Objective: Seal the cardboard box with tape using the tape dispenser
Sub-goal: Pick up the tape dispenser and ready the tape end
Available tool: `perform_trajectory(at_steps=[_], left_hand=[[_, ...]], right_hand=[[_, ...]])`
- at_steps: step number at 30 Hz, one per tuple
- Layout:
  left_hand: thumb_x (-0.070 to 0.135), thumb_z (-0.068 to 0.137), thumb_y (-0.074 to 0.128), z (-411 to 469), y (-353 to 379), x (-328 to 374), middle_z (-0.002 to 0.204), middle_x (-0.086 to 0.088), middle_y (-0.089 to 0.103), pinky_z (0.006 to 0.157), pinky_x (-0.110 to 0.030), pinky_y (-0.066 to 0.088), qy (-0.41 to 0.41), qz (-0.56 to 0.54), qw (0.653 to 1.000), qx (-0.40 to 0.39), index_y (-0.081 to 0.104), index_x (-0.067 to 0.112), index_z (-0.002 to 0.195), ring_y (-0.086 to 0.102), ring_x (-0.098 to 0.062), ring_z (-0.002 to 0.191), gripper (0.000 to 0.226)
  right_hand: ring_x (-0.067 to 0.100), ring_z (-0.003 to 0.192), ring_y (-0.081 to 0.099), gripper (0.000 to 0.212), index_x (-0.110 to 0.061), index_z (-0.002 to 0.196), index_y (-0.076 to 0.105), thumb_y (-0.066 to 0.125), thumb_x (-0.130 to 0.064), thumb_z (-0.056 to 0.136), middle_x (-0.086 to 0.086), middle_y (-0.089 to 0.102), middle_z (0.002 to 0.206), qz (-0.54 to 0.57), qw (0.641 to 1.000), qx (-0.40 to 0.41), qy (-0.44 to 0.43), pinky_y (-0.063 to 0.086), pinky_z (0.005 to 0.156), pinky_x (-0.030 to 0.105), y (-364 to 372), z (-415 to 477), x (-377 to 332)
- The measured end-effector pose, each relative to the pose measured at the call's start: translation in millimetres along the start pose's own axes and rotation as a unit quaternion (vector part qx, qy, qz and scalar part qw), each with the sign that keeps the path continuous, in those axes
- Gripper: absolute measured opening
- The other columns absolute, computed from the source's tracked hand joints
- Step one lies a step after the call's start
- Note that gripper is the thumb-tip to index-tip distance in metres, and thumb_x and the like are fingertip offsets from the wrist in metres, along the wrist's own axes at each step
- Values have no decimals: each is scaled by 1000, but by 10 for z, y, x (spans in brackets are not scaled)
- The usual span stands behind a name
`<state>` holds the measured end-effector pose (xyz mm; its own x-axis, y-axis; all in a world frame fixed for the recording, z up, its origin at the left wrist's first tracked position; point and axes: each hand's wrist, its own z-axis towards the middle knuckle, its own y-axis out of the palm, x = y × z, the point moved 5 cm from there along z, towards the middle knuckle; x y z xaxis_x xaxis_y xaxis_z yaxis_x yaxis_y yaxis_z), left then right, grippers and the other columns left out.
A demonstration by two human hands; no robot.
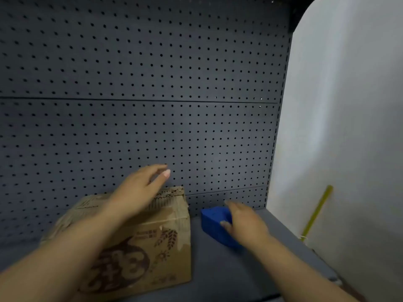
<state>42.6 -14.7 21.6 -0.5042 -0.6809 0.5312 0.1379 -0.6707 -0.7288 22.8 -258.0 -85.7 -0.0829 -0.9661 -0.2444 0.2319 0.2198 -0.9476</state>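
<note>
Head view: cardboard box (139,243), top untaped; left hand (139,188) open above it, empty. Right hand (244,225) resting on blue tape dispenser (214,225) beside box, grip unclear. Sealing not begun.

Dark pegboard (152,83) behind grey shelf (229,269); white wall (349,127) at rt (yellow strip (317,211) on it).

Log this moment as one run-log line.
left hand open above cardboard box | right hand on blue tape dispenser | taping not started
</note>
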Motion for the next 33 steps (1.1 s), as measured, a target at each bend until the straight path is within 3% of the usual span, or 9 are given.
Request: perform_trajectory(at_steps=[5,8,11,15,18,20,24,29,33], left_hand=[[51,93,31,-9,112,-100,143,9,47,103,-29,33,-13,35,999,-11,45,31,136,43,-10,130,50],[52,93,30,-33,120,-106,141,9,49,96,-25,33,-21,32,999,-2,46,31,135,45,-10,126,50],[48,95,32,-71,128,-86,140,8,50,93,-22,31,-24,14,1000,8,47,29,135,44,-5,121,47],[47,94,36,-82,151,22,140,7,49,91,-20,31,-26,-4,1000,14,47,28,136,41,0,110,47],[58,83,48,-117,194,177,149,10,37,104,-26,34,1,50,999,-21,33,33,143,41,-6,126,66],[64,75,56,-133,252,365,156,12,21,117,-28,15,61,154,985,-41,15,34,149,22,-9,143,89],[66,68,62,-152,333,747,160,11,3,113,-22,-10,179,264,948,16,-7,26,150,3,-7,147,115],[58,53,75,-198,286,867,136,-6,55,114,-34,24,239,305,910,148,38,9,138,54,-24,125,105],[42,51,81,-243,203,872,123,-8,61,112,-29,22,238,275,911,196,41,11,129,53,-20,116,94]], right_hand=[[31,126,42,76,-18,148,11,52,-41,89,12,49,136,-158,984,-75,11,13,116,42,467,80,120],[32,114,51,76,-22,148,8,55,-28,88,11,59,122,-162,984,-80,-5,23,112,42,509,130,178],[31,116,51,73,-27,147,16,58,-25,87,11,55,130,-45,993,-106,-19,39,101,39,398,155,193],[23,119,49,65,-21,140,36,67,-21,82,6,50,136,134,984,-106,-40,37,93,24,-126,190,171],[21,104,58,50,-25,124,52,70,-14,79,3,60,123,251,959,-118,-59,46,91,30,-618,230,133],[26,104,63,43,-31,113,57,72,-12,78,7,64,119,303,937,-149,-84,48,97,42,-902,228,39],[28,99,64,44,-25,114,55,72,-7,77,11,63,110,328,912,-195,-148,50,95,44,-1276,165,-272],[24,91,64,45,-15,118,51,69,-3,78,6,65,99,342,891,-204,-220,50,93,44,-1569,0,-576],[24,96,65,51,-25,116,50,77,-19,73,-3,65,104,263,914,-155,-268,50,93,46,-1703,-147,-712]])
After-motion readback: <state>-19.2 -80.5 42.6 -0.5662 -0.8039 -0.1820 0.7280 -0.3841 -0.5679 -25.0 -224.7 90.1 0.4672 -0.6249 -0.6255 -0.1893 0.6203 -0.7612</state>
